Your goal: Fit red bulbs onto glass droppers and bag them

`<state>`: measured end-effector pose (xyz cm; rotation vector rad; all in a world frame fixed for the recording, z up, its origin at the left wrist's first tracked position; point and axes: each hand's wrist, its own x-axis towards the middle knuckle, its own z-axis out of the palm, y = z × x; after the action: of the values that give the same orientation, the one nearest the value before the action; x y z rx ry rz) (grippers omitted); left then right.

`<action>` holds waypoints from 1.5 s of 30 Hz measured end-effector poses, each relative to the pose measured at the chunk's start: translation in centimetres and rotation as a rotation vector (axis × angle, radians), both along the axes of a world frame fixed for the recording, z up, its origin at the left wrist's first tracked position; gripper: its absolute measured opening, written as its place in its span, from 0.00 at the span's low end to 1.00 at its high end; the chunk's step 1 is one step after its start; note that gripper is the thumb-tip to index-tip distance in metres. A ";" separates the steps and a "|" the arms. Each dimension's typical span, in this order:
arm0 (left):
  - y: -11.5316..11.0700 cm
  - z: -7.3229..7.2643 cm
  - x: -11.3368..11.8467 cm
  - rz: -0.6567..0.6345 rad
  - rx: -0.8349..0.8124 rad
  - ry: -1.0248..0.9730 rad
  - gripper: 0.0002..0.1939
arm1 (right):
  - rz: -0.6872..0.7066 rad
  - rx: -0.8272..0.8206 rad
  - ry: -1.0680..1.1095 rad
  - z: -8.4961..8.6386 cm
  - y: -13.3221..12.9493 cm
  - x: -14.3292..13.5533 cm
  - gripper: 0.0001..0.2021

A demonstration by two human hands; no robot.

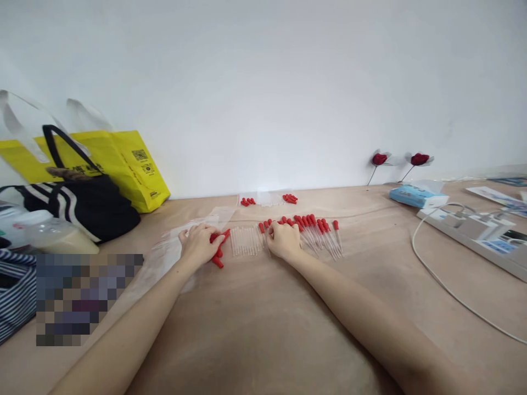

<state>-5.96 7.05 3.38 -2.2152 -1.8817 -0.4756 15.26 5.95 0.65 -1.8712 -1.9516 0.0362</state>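
Observation:
My left hand [200, 243] lies on a small pile of red rubber dropper bulbs [218, 253], its fingers curled and pinching at one. To its right, a row of clear thin pipette tubes [245, 241] lies side by side on the table. My right hand [285, 240] is closed, knuckles up, just right of those tubes; whatever its fingers hold is hidden. Around and beyond it lie several droppers [321, 233], clear tubes with red bulbs fitted on their far ends. A clear plastic bag [167, 255] is spread flat beneath and left of my left hand.
Near the wall lies another clear bag [267, 197] with red bulbs at both sides. On the left stand a yellow bag [140, 170], a black bag [115, 211] and a bottle [61, 236]. Rightward are a blue tissue pack [418, 195], a power strip [473, 236], its cable, and two artificial roses [420, 159].

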 end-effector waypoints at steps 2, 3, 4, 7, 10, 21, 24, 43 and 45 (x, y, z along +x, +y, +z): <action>-0.1 -0.1 0.4 0.010 0.011 0.023 0.11 | -0.002 -0.009 -0.006 -0.1 0.1 0.0 0.09; -0.2 -0.2 0.7 0.021 0.022 0.037 0.10 | -0.001 -0.014 -0.008 -0.1 0.1 0.1 0.10; -0.2 -0.3 0.9 0.035 0.035 0.051 0.10 | 0.000 -0.018 -0.010 -0.1 0.0 0.1 0.10; -0.2 -0.6 1.4 0.071 0.084 0.085 0.10 | 0.012 -0.016 -0.016 0.2 0.0 -0.2 0.10; -0.1 -1.0 1.7 0.085 0.122 0.111 0.10 | 0.024 -0.013 -0.027 0.5 0.0 -1.0 0.11; -1.3 0.0 3.1 0.078 0.247 0.003 0.08 | -0.019 -0.161 -0.079 1.4 1.2 -3.4 0.10; -2.1 0.2 4.1 -0.030 0.286 -0.041 0.08 | -0.039 -0.198 -0.075 1.5 1.2 -3.8 0.11; -7.3 -3.2 8.1 -0.628 0.084 -0.168 0.05 | 0.509 0.299 0.052 -3.2 -7.9 11.4 0.21; -7.4 -3.2 8.2 -0.640 0.096 -0.200 0.05 | 0.560 0.353 0.008 -3.2 -8.3 11.0 0.26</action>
<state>2.24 -0.36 0.15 -2.7550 -1.1422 -0.8897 26.26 -2.32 -2.56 -1.0710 -2.2414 -0.1247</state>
